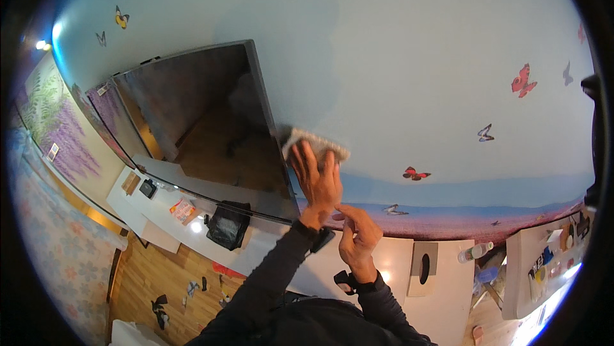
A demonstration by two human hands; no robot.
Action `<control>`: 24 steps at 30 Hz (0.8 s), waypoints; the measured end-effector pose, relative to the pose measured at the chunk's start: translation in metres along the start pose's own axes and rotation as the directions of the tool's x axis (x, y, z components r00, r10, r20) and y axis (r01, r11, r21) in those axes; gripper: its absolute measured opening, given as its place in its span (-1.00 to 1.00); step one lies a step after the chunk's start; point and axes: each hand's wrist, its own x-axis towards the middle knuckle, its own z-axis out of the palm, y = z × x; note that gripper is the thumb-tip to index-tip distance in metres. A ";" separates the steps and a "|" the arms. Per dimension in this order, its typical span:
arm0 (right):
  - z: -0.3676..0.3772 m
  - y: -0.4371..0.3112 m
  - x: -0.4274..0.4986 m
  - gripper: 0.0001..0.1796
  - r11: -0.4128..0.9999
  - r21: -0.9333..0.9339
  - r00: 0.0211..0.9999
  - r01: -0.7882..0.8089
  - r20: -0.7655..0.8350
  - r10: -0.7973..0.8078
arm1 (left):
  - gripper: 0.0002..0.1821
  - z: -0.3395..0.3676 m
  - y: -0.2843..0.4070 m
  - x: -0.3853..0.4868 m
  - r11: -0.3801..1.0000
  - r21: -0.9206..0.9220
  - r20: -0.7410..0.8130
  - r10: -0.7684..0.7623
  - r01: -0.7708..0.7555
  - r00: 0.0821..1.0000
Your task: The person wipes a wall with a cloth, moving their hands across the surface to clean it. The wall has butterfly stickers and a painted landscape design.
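Note:
My left hand (317, 183) presses a grey-beige fuzzy cleaning cloth (320, 147) flat against the light blue painted wall (412, 77), with its fingers spread over the cloth. The cloth is right next to the right edge of a large flat-screen television (201, 120), which has a dark, reflective screen. Just below and right of my left wrist, my right hand (359, 236) is raised with its fingers partly bent and nothing visible in it. Both wrists carry dark bands.
Below the television runs a white cabinet top (268, 235) with a black plastic bag (229, 225), a printed packet (183, 210) and a tissue box (422, 269). A plastic bottle (476, 252) lies at its right end. Small items litter the wooden floor (139, 274). A cluttered white table (520, 274) stands right.

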 end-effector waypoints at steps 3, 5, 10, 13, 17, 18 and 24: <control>0.000 -0.004 0.005 -0.59 1.000 -0.011 1.000 0.014 0.005 -0.014 | -0.54 0.007 -0.004 -0.008 1.000 0.011 -0.014 -0.008 0.008 1.000; -0.005 0.002 0.002 -0.60 0.999 -0.053 1.000 0.014 0.012 -0.013 | -0.54 0.000 0.008 0.024 1.000 0.008 -0.057 0.019 -0.018 0.998; -0.011 -0.006 0.008 -0.61 1.000 -0.004 0.999 0.029 -0.035 -0.029 | -0.55 -0.038 0.040 0.136 0.997 -0.026 -0.182 0.065 -0.071 0.981; -0.018 -0.018 0.012 -0.68 1.000 0.000 0.999 0.020 -0.035 -0.020 | -0.58 -0.050 0.060 0.180 0.995 -0.026 -0.236 0.085 -0.094 0.968; -0.027 -0.022 0.013 -0.67 0.997 -0.012 0.989 0.075 -0.127 -0.076 | -0.57 -0.044 0.104 0.206 0.981 -0.037 -0.235 0.175 -0.188 0.956; -0.032 -0.023 0.011 -0.67 0.997 -0.016 0.987 0.073 -0.145 -0.074 | -0.57 -0.037 0.119 0.207 0.970 -0.057 -0.222 0.220 -0.238 0.950; -0.034 -0.040 0.015 -0.66 0.970 0.006 0.943 0.243 -0.236 -0.235 | -0.56 -0.008 0.162 0.158 0.806 -0.245 -0.006 0.555 -0.539 0.832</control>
